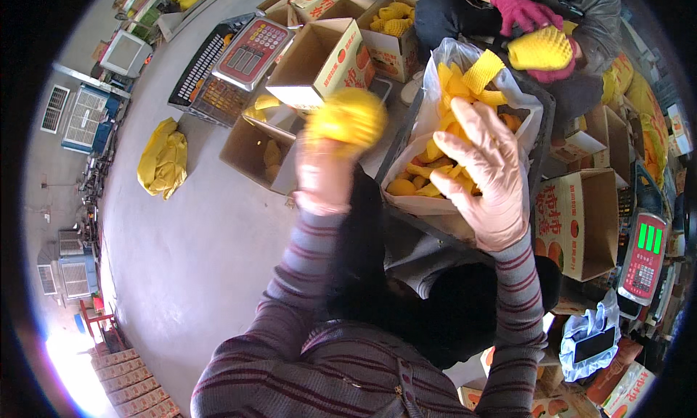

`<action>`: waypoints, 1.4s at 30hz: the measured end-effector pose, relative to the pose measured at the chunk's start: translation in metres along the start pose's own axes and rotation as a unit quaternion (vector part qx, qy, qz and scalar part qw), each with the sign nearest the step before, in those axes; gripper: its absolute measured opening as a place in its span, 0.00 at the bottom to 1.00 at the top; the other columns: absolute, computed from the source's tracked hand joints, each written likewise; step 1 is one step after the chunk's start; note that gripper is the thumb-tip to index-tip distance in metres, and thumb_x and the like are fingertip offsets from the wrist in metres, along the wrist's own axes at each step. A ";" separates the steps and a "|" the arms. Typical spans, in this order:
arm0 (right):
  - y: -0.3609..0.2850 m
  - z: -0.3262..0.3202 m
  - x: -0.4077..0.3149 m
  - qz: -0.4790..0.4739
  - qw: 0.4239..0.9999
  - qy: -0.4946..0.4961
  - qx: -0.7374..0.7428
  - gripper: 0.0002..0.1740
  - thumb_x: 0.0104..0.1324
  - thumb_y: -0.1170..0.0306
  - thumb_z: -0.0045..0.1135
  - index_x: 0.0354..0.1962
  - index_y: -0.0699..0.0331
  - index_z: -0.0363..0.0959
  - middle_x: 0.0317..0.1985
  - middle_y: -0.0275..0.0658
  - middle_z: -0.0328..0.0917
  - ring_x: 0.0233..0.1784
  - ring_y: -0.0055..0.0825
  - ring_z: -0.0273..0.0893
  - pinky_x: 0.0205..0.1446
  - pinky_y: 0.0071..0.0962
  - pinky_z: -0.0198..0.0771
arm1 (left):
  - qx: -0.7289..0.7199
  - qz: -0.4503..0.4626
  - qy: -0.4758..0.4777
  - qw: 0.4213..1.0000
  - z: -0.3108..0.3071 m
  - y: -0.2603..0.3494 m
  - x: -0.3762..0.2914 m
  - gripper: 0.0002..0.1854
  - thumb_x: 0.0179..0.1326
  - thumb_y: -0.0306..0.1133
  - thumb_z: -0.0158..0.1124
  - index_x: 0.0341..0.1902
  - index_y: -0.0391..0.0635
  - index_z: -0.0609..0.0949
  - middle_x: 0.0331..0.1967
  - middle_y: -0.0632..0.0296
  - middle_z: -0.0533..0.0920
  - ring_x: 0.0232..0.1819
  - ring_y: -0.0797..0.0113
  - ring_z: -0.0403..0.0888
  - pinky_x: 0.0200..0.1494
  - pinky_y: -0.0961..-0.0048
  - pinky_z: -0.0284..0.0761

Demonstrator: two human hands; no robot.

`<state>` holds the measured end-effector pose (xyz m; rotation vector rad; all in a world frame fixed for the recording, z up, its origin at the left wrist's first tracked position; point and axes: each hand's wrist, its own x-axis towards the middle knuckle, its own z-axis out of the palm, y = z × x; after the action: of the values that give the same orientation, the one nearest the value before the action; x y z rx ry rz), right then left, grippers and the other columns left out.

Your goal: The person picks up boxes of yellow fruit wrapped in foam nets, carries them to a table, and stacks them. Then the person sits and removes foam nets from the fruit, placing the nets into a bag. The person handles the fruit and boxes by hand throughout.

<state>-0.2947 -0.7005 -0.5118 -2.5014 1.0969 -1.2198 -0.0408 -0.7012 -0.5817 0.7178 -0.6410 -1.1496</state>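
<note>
My left hand (325, 170), in a thin pale glove and blurred by motion, grips a piece wrapped in a yellow foam net sleeve (348, 121). It is raised beside an open printed carton (340, 64). Over the dark plastic crate (536, 162), my right hand (487, 173) spreads its gloved fingers with nothing visible between them. A translucent plastic bag (449, 50) lines that crate. Inside it lie loose yellow foam net sleeves (483, 72) and orange fruit (401, 188), partly hidden by my right hand.
Opposite, a person's magenta-gloved hands (523, 10) hold another yellow-netted piece (540, 49). A lower carton (248, 154) holds netted pieces. Scales stand left (253, 53) and right (642, 257). An open carton (591, 225) is at right; a yellow bag (162, 159) lies on the floor.
</note>
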 end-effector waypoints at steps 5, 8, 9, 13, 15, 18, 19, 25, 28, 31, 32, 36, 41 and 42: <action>0.019 -0.012 0.005 0.022 0.999 0.040 -0.030 0.25 0.54 0.78 0.65 0.52 0.58 0.76 0.65 0.42 0.69 0.68 0.42 0.65 0.69 0.38 0.60 | -0.129 -0.051 0.302 0.943 -0.071 0.065 0.030 0.22 0.67 0.35 0.60 0.59 0.37 0.70 0.51 0.52 0.76 0.59 0.48 0.73 0.68 0.48 0.68; 0.038 -0.019 -0.012 0.081 0.993 0.057 -0.060 0.27 0.53 0.81 0.64 0.52 0.59 0.76 0.65 0.41 0.69 0.69 0.39 0.64 0.71 0.34 0.59 | 0.066 -0.077 0.183 0.978 -0.044 0.045 0.023 0.13 0.66 0.34 0.61 0.50 0.41 0.77 0.45 0.54 0.78 0.57 0.53 0.75 0.62 0.52 0.73; 0.046 -0.019 -0.018 0.099 0.990 0.078 -0.064 0.27 0.55 0.82 0.63 0.54 0.59 0.75 0.65 0.40 0.68 0.69 0.36 0.65 0.71 0.32 0.59 | 0.178 -0.061 0.058 0.980 -0.026 0.029 0.019 0.10 0.65 0.31 0.63 0.48 0.43 0.79 0.45 0.57 0.80 0.52 0.58 0.78 0.58 0.61 0.76; 0.076 -0.007 -0.045 0.246 0.953 0.139 0.108 0.23 0.60 0.76 0.64 0.54 0.55 0.75 0.62 0.35 0.72 0.63 0.29 0.71 0.63 0.27 0.67 | 0.599 -0.019 -0.333 0.728 0.055 -0.052 0.032 0.18 0.65 0.39 0.61 0.54 0.44 0.76 0.42 0.49 0.82 0.48 0.57 0.82 0.51 0.66 0.76; 0.087 0.001 -0.055 0.305 0.907 0.158 0.242 0.22 0.63 0.84 0.57 0.55 0.62 0.74 0.62 0.41 0.71 0.67 0.27 0.68 0.69 0.26 0.64 | 0.792 -0.065 -0.355 0.493 0.084 -0.096 0.038 0.21 0.66 0.45 0.59 0.56 0.45 0.73 0.45 0.46 0.82 0.49 0.49 0.81 0.50 0.60 0.77; 0.097 0.006 -0.068 0.323 0.888 0.184 0.270 0.19 0.66 0.82 0.57 0.54 0.63 0.75 0.55 0.36 0.77 0.58 0.21 0.74 0.64 0.22 0.67 | 0.846 -0.042 -0.365 0.385 0.095 -0.128 0.055 0.19 0.60 0.41 0.64 0.53 0.47 0.77 0.46 0.49 0.82 0.49 0.50 0.81 0.50 0.62 0.77; 0.099 0.004 -0.071 0.345 0.875 0.182 0.286 0.18 0.66 0.81 0.57 0.54 0.63 0.75 0.54 0.35 0.78 0.57 0.19 0.74 0.63 0.21 0.67 | 0.852 -0.017 -0.369 0.373 0.094 -0.131 0.061 0.20 0.58 0.39 0.66 0.53 0.49 0.77 0.46 0.51 0.82 0.49 0.51 0.81 0.51 0.63 0.77; 0.099 -0.003 -0.063 0.318 0.855 0.213 0.351 0.16 0.69 0.79 0.53 0.55 0.66 0.74 0.53 0.36 0.78 0.57 0.19 0.74 0.63 0.19 0.67 | 0.507 0.165 -0.463 0.708 0.115 -0.092 0.062 0.27 0.52 0.14 0.56 0.57 0.49 0.79 0.49 0.58 0.80 0.57 0.60 0.75 0.62 0.67 0.69; 0.094 0.002 -0.057 0.342 0.750 0.194 0.532 0.22 0.67 0.83 0.53 0.59 0.67 0.68 0.57 0.41 0.75 0.59 0.26 0.74 0.66 0.24 0.68 | 0.156 -0.121 -0.383 0.903 0.143 -0.084 0.037 0.19 0.62 0.17 0.59 0.57 0.40 0.78 0.58 0.59 0.77 0.60 0.70 0.73 0.65 0.72 0.68; 0.089 0.002 -0.055 0.312 0.680 0.202 0.632 0.31 0.64 0.83 0.57 0.64 0.66 0.60 0.59 0.41 0.73 0.62 0.29 0.71 0.68 0.26 0.67 | 0.164 -0.104 -0.283 0.939 0.164 -0.093 0.024 0.13 0.59 0.17 0.64 0.49 0.39 0.81 0.48 0.59 0.82 0.50 0.69 0.79 0.58 0.74 0.75; 0.087 0.001 -0.055 0.313 0.684 0.199 0.628 0.31 0.64 0.82 0.59 0.64 0.65 0.61 0.58 0.40 0.73 0.62 0.28 0.72 0.67 0.25 0.67 | 0.220 0.015 -0.309 0.925 0.166 -0.097 0.022 0.13 0.58 0.17 0.64 0.47 0.39 0.82 0.47 0.59 0.82 0.50 0.69 0.79 0.58 0.75 0.75; 0.080 -0.007 -0.058 0.350 0.727 0.177 0.564 0.25 0.62 0.79 0.63 0.57 0.64 0.71 0.51 0.35 0.79 0.54 0.23 0.76 0.60 0.24 0.72 | 0.281 0.206 -0.341 0.873 0.157 -0.123 0.019 0.09 0.61 0.26 0.62 0.44 0.39 0.83 0.49 0.56 0.81 0.52 0.63 0.80 0.57 0.69 0.76; 0.075 -0.015 -0.060 0.240 0.674 0.262 0.648 0.14 0.65 0.75 0.62 0.49 0.63 0.76 0.45 0.34 0.82 0.46 0.24 0.80 0.53 0.26 0.77 | 0.219 0.000 -0.441 0.870 0.134 -0.162 0.023 0.20 0.64 0.35 0.62 0.57 0.41 0.75 0.54 0.52 0.79 0.56 0.58 0.79 0.59 0.68 0.74; 0.077 -0.019 -0.060 0.246 0.651 0.284 0.659 0.15 0.67 0.74 0.60 0.51 0.63 0.74 0.47 0.34 0.81 0.48 0.24 0.80 0.53 0.26 0.76 | 0.398 0.146 -0.509 0.749 0.131 -0.172 0.019 0.21 0.64 0.36 0.62 0.58 0.41 0.74 0.54 0.51 0.79 0.55 0.58 0.79 0.59 0.67 0.74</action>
<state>-0.3750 -0.7129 -0.5695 -0.6696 0.4562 -1.6836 -0.2345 -0.7838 -0.6342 0.5883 -2.1967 -0.8685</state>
